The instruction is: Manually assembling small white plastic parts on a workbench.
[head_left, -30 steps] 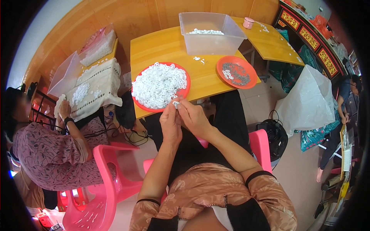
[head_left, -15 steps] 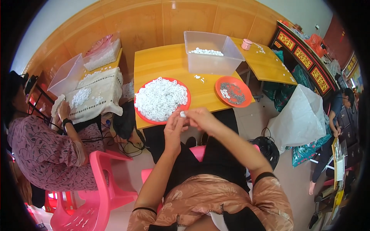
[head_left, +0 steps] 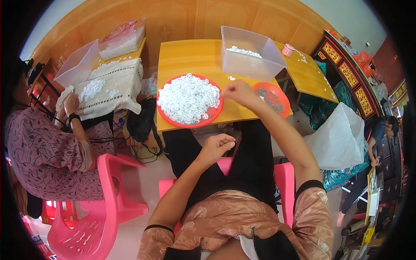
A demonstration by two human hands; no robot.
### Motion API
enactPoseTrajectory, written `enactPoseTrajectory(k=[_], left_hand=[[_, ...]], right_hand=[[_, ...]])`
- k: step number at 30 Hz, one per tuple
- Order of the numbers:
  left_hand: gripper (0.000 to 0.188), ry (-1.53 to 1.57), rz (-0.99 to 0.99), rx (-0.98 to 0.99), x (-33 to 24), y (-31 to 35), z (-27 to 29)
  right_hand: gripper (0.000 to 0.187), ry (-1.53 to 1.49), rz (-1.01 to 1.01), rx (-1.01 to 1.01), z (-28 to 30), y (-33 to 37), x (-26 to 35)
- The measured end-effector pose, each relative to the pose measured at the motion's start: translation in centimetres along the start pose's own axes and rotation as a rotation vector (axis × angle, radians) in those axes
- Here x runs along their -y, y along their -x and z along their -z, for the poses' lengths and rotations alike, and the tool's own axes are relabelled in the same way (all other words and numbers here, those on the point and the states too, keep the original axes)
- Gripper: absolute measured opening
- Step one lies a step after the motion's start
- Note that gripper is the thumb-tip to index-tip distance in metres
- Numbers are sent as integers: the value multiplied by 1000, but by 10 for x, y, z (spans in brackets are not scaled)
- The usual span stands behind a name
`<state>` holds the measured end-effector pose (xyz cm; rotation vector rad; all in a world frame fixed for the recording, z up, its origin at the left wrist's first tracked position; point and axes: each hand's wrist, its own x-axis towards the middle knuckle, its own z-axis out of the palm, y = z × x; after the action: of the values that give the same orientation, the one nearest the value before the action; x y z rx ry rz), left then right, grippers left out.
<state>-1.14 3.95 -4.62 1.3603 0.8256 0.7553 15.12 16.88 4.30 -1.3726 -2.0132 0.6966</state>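
Note:
My right hand is over the table, its fingertips pinched together beside the rim of a red round tray. Any small part between those fingertips is too small to make out. Heaped on that tray are many small white plastic rings. Lower down, above my lap, my left hand has its fingers curled against the thumb; what they hold, if anything, is hidden. To the right of my right hand, partly behind my forearm, lies an orange plate with small grey metal pieces.
A clear plastic bin with white pieces stands at the back of the yellow table. To my left a person works at a cloth-covered surface. A pink chair is beside me; a white sack stands right.
My hands have come apart. The right one has moved up over the table, while the left has dropped toward my lap. The white piece between them no longer shows. The whole view has shifted slightly.

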Motion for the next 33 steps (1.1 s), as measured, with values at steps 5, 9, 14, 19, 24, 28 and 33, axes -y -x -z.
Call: enactPoseTrajectory(k=[5, 9, 14, 19, 24, 28, 33], left_hand=[[22, -138, -27, -19, -15, 4, 1], [22, -97, -4, -39, -9, 4, 3], [22, -116, -34, -49, -12, 4, 4], [21, -81, -84, -73, -2, -2, 2], [19, 7, -83, -119, 0, -2, 4], [20, 153, -138, -338, -8, -2, 12], [29, 256, -226, -647, -23, 1, 40]], right_hand=[[21, 299, -75, 222, -38, -5, 3], [32, 623, -188, 218, -59, -9, 26], [30, 658, -206, 211, -63, -9, 39], [33, 753, -162, 172, -76, -13, 35], [33, 681, -188, 197, -79, -12, 32], [30, 500, -177, 128, -66, -7, 20], [22, -313, -328, 242, -46, 15, 24]])
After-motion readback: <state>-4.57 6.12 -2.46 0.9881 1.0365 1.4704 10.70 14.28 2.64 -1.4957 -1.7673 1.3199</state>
